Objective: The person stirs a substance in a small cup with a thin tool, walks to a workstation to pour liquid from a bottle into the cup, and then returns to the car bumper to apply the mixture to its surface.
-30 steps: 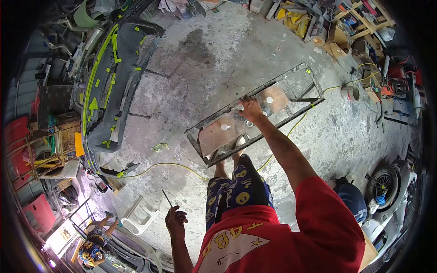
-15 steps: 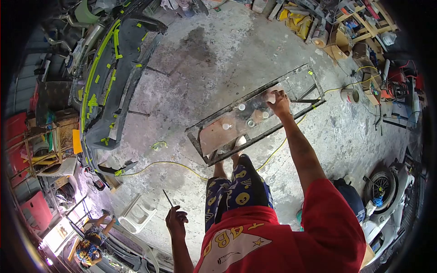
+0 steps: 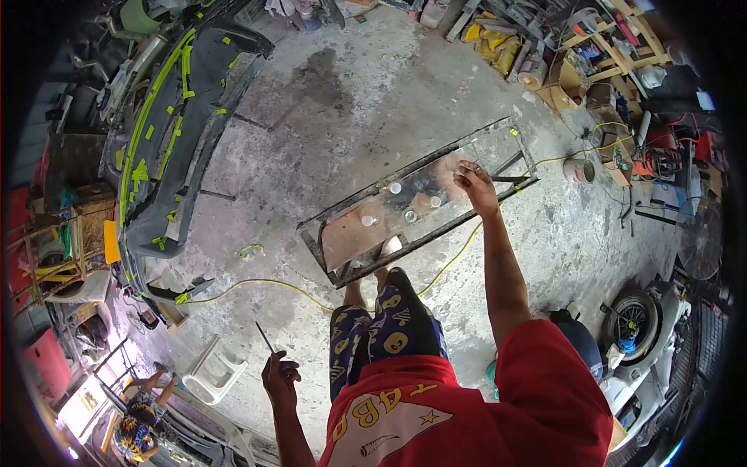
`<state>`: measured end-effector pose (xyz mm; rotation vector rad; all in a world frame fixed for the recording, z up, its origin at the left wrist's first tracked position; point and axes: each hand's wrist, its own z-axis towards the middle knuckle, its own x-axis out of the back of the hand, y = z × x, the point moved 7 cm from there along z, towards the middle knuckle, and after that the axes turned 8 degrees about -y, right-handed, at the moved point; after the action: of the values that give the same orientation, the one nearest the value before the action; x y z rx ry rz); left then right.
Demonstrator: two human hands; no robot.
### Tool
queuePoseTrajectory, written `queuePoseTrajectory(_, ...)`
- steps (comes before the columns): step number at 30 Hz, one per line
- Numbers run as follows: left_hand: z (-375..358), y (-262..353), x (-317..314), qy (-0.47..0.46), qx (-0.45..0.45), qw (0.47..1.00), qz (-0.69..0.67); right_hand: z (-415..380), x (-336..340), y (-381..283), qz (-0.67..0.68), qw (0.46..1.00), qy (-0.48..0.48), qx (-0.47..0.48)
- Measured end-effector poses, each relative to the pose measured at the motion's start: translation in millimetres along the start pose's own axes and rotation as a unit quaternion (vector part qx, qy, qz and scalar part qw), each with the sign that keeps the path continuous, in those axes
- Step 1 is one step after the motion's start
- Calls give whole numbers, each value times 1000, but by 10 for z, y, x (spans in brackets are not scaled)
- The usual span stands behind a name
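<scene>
My left hand (image 3: 280,377) is closed around a thin dark stick (image 3: 264,336), held out low at my left side with its tip pointing up and away. My right hand (image 3: 476,185) reaches over the right part of a low metal-frame stand (image 3: 412,261). Its fingers are bent together; whatever they pinch, if anything, is too small to make out. A brownish board (image 3: 342,243) lies within the frame. On it stand several small containers, among them a white cup (image 3: 395,187), another white cup (image 3: 367,221) and a clear cup (image 3: 410,216).
At the left stands a dark car bumper (image 3: 175,132) with green tape. A yellow cord (image 3: 264,281) crosses the floor under the stand. A white plastic chair (image 3: 214,372) is at lower left, near another person (image 3: 140,420). A can (image 3: 579,170) and a wheel (image 3: 632,323) are at right.
The view has shifted, so the scene sits slightly further left. My right hand has drawn its fingers in, and the pale thing seen at its fingertips no longer shows. My left hand keeps the stick.
</scene>
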<state>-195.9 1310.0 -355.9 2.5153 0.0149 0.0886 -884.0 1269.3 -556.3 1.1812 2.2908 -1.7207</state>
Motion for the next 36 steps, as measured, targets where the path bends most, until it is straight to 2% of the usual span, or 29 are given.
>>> queuePoseTrajectory(3, -39, 1, -88, -7, 6, 1000, 7, -128, 206, 65, -10, 999, 27, 14)
queuePoseTrajectory(6, -51, -5, -63, -9, 4, 1000, 7, -138, 485, 166, -247, 962, 108, -43)
queuePoseTrajectory(7, -48, -11, -62, -12, 5, 1000, 5, -91, 625, 264, -306, 943, 123, -54)
queuePoseTrajectory(8, -48, -22, -23, -1, 13, 1000, 14, -6, 725, 373, -306, 942, 125, -56)
queuePoseTrajectory(10, -54, -17, 27, 9, 12, 1000, 15, 156, 759, 409, -503, 854, 132, -13)
queuePoseTrajectory(11, -71, -5, 66, 20, 8, 1000, 13, 207, 750, 459, -501, 856, 130, -16)
queuePoseTrajectory(13, -101, 17, 104, 33, 3, 999, 12, 304, 575, 516, -574, 814, 91, 12)
queuePoseTrajectory(14, -117, 29, 98, 28, 1, 1000, 0, 255, 407, 409, -623, 775, 104, 34)
queuePoseTrajectory(15, -126, 37, 84, 21, 0, 1000, -13, 212, 242, 355, -621, 776, 101, 35)
queuePoseTrajectory(17, -115, 17, 80, 26, 6, 999, -19, 53, -105, 134, -632, 748, 127, 162)
queuePoseTrajectory(19, -105, -6, 48, 24, 1, 1000, -19, -174, -416, 190, -577, 796, 94, 156)
queuePoseTrajectory(20, -93, -30, 21, 20, 4, 1000, -19, -274, -390, 408, -598, 787, 98, 111)
queuePoseTrajectory(21, -78, -50, -8, 14, 6, 1000, -19, -421, -450, 557, -572, 803, 63, 154)
queuePoseTrajectory(22, -62, -64, -37, 8, 7, 1000, -18, -609, -621, 576, -560, 819, 56, 111)
queuePoseTrajectory(24, -51, -51, -120, 2, 10, 1000, -22, -910, -871, 622, -571, 805, 25, 156)
queuePoseTrajectory(25, -50, -44, -151, 0, 12, 1000, -23, -1022, -916, 708, -572, 806, 27, 148)
queuePoseTrajectory(27, -38, -47, -175, -1, 15, 1000, -17, -1127, -612, 1202, -482, 867, 118, 44)
queuePoseTrajectory(29, -32, -48, -193, -2, 18, 1000, -8, -1191, -405, 1620, -409, 897, 165, -37)
queuePoseTrajectory(30, -36, -46, -198, -3, 21, 1000, -1, -1165, -254, 1943, -279, 942, 175, -58)
queuePoseTrajectory(33, -39, -32, -195, -4, 19, 1000, 20, -1098, -493, 1865, -219, 953, 200, -64)
queuePoseTrajectory(34, -52, -36, -188, -1, 21, 999, 29, -1020, -435, 1992, -261, 944, 202, -3)
queuePoseTrajectory(36, -99, -43, -187, 2, 27, 999, 42, -908, -549, 1950, -197, 964, 176, 21)
